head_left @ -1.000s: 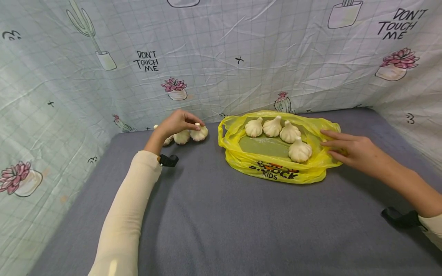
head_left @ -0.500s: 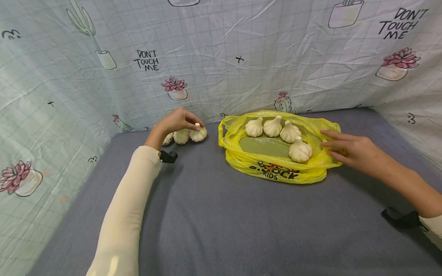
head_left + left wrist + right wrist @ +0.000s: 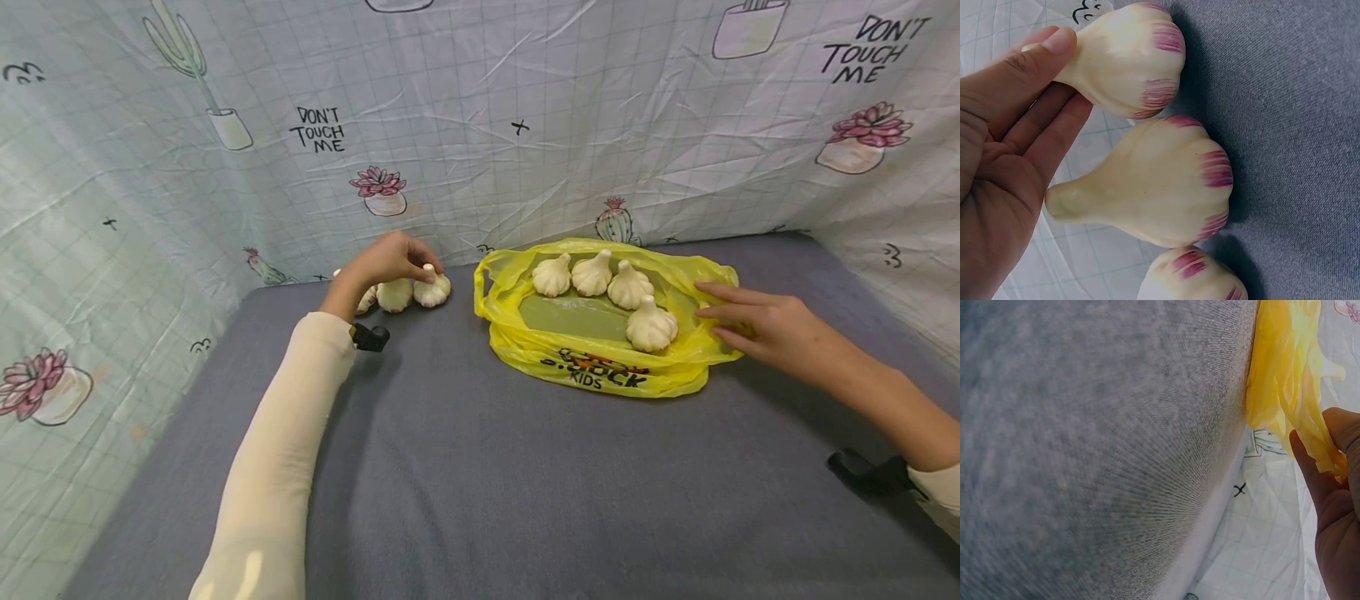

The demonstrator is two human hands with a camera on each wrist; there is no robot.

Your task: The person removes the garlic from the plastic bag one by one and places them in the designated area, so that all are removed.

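Note:
My left hand (image 3: 392, 257) pinches the neck of a white garlic bulb (image 3: 432, 290) between thumb and fingers; the bulb is at the right end of a row of three on the table. Purple streaks mark its base in the left wrist view. Beside it are a middle garlic bulb (image 3: 1154, 181) and a third garlic bulb (image 3: 1188, 278), the latter partly cut off there. My right hand (image 3: 780, 333) pinches the right edge of a yellow plastic bag (image 3: 517, 329), whose mouth is spread wide. Inside stand several garlic bulbs, the nearest garlic bulb (image 3: 652, 327) toward the front right.
Grey cloth (image 3: 480, 483) covers the table. A white curtain (image 3: 465, 150) printed with cacti and lettering hangs behind it and along the sides. The bag's handle loop (image 3: 480, 292) sticks up on its left side, to the right of the garlic row.
My left forearm and hand have shifted slightly, with the fingers staying at the same garlic bulb's neck. The right hand and bag stay in place.

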